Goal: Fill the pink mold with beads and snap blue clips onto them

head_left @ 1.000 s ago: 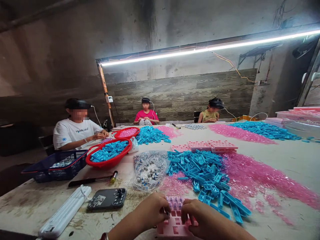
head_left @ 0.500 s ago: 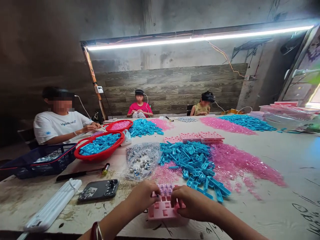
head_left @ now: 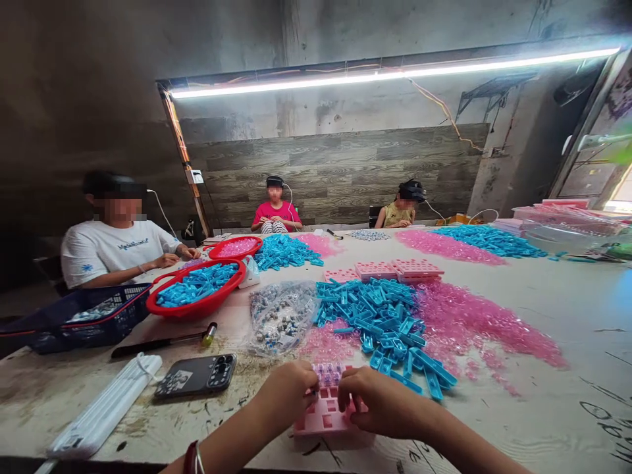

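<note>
In front of me on the table lies a pink plastic tray with rows of square recesses. Small clear-purple pieces fill its far rows, while the nearer recesses show bare pink. My left hand is over the tray's left side, thumb and fingers pinched together; whatever is between them is too small to name. Across from it, my right hand curls its fingers down at the tray's right side, the fingertips partly hidden. Just beyond the tray are a heap of blue plastic pieces and scattered pink translucent pieces.
A clear bag of small metallic parts sits beyond my left hand. Left of it are a phone, a white power bank-like bar, a screwdriver-like tool, a red basket and a dark blue basket. Several people sit around.
My left hand has shifted slightly right and nearer over the tray. My right hand stays nearly in place. The co-worker at left has moved their hands apart a little.
</note>
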The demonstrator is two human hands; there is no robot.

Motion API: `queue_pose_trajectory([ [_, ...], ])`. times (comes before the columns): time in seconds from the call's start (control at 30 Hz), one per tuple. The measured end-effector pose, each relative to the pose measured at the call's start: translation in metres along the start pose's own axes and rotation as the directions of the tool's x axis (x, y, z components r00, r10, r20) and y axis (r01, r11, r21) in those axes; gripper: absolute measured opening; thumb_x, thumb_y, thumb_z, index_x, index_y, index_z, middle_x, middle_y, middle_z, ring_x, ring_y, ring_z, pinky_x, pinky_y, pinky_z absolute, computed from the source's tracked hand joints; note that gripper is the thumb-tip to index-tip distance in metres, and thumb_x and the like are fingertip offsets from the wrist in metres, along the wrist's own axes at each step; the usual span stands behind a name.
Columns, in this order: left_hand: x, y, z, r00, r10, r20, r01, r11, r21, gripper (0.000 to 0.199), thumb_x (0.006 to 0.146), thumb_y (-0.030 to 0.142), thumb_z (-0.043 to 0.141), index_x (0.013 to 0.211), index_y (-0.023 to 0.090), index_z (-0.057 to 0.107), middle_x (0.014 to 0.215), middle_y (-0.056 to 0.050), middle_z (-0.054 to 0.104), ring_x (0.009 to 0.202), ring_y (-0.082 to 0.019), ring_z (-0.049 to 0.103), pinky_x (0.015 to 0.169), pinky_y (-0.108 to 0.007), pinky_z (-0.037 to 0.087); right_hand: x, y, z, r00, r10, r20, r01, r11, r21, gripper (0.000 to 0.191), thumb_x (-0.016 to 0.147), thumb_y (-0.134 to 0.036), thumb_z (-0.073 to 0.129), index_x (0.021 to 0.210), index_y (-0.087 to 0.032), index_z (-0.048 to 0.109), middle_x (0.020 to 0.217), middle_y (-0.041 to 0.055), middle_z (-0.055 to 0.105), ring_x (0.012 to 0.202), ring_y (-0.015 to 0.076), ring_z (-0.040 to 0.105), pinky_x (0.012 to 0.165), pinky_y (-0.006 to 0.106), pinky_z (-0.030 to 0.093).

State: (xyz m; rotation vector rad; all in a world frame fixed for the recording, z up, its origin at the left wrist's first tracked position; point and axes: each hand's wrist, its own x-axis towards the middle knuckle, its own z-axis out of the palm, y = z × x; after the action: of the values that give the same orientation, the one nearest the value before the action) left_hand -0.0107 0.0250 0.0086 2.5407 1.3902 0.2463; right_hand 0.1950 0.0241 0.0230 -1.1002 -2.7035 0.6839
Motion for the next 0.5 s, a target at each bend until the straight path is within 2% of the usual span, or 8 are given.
queue_pose_trajectory([
  [0.17,-0.0009,-0.0009,0.0047,1.0,-0.002,-0.002,0.002,0.999,0.051,0.008,0.074,0.014,0.056,0.074,0.018,0.064,0.083,-0.002,0.064,0.077,-0.017,0.059,0.067,-0.024,0.041,-0.001,-0.0032,-0.0015,1.0,0.004,0.005,-0.004,1.0,0.004,0.029,0.059,-0.006,0.052,0.082,-0.018,0.066,0.079,0.0015,0.064,0.069,0.0126,0.055,0.06,0.02,0.037],
  [0.37,0.0004,-0.0009,0.0048,1.0,-0.021,0.006,0.021,0.999,0.039,0.007,0.075,0.015,0.056,0.075,0.018,0.063,0.082,-0.002,0.063,0.077,-0.016,0.058,0.068,-0.023,0.042,-0.0016,-0.0017,-0.0004,1.0,-0.004,0.014,0.004,1.0,0.005,0.028,0.061,-0.007,0.053,0.083,-0.018,0.066,0.079,0.0013,0.063,0.07,0.0125,0.055,0.061,0.02,0.038],
  [0.5,0.0009,0.0003,0.0043,1.0,0.01,-0.002,-0.009,1.0,0.028,0.01,0.076,0.012,0.054,0.076,0.018,0.062,0.086,-0.002,0.062,0.078,-0.015,0.057,0.07,-0.022,0.041,-0.001,-0.0011,-0.0002,1.0,-0.013,0.018,0.013,1.0,-0.004,0.028,0.061,-0.007,0.052,0.083,-0.018,0.066,0.079,0.0015,0.063,0.07,0.0125,0.055,0.061,0.02,0.038],
])
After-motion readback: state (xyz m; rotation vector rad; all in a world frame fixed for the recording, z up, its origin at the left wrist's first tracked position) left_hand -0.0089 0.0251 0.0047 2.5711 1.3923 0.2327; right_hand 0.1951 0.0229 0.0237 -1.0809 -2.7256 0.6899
